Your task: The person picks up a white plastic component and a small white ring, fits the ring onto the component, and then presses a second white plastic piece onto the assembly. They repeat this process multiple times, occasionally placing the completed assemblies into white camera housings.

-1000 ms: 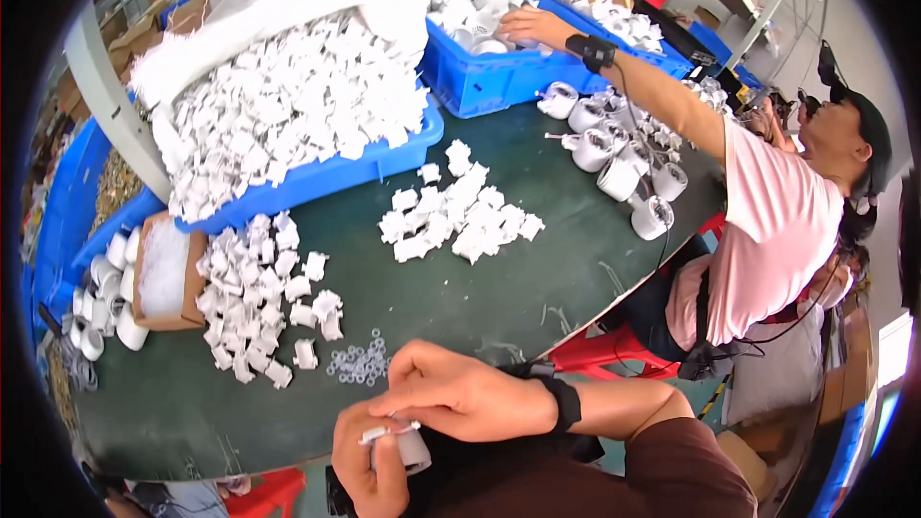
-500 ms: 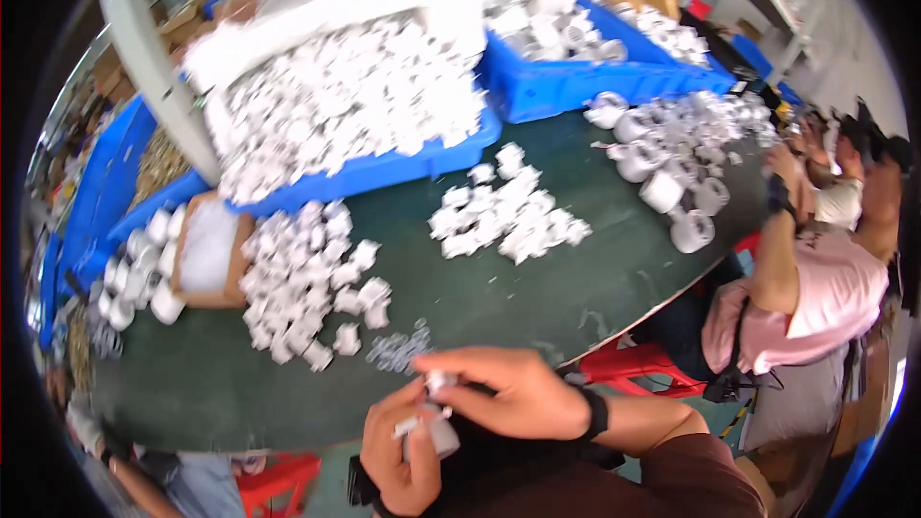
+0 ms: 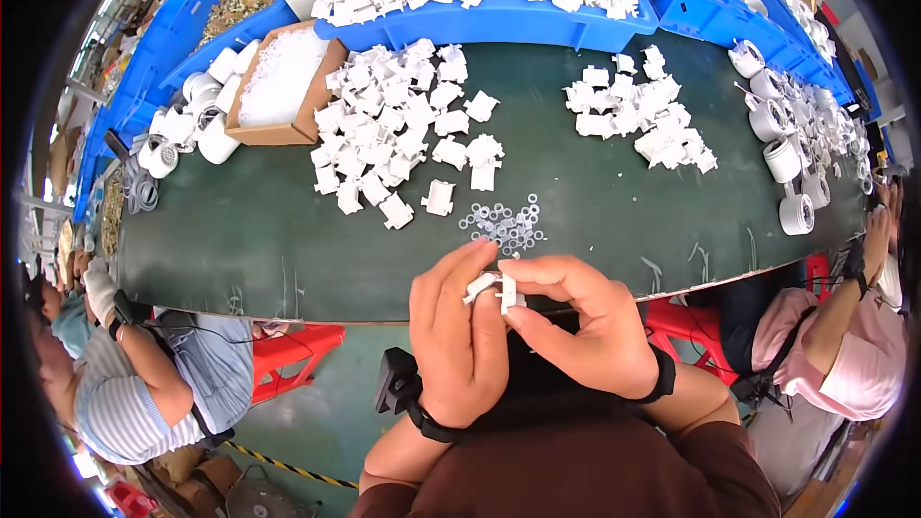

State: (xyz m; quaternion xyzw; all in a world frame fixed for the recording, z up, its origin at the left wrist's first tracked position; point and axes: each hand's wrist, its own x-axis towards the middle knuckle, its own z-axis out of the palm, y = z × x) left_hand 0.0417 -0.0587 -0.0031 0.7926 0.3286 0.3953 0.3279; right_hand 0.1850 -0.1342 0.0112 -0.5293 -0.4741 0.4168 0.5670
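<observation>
Just over the table's near edge, my two hands meet at small white plastic parts. My left hand (image 3: 459, 341) is closed, its fingers around a white plastic piece (image 3: 481, 286) that they partly cover. Between thumb and forefinger, my right hand (image 3: 590, 331) pinches a small white plastic bracket (image 3: 509, 294), right beside that piece. Whether the two are joined I cannot tell. Beyond my fingertips lies a small heap of clear ring-shaped washers (image 3: 504, 227). A single white molded part (image 3: 438, 198) rests left of the washers, at the edge of a larger pile (image 3: 384, 125).
A second white pile (image 3: 638, 107) lies farther right on the green table (image 3: 566, 173). Blue bins (image 3: 489, 27) line the back. A cardboard box (image 3: 307, 110) and round white housings (image 3: 219, 139) stand left; more housings (image 3: 796, 211) right. People sit on both sides.
My view has swung, so the table appears lower and farther left. My hands have come up toward the washers. The rounded white part seen earlier in my left hand no longer shows.
</observation>
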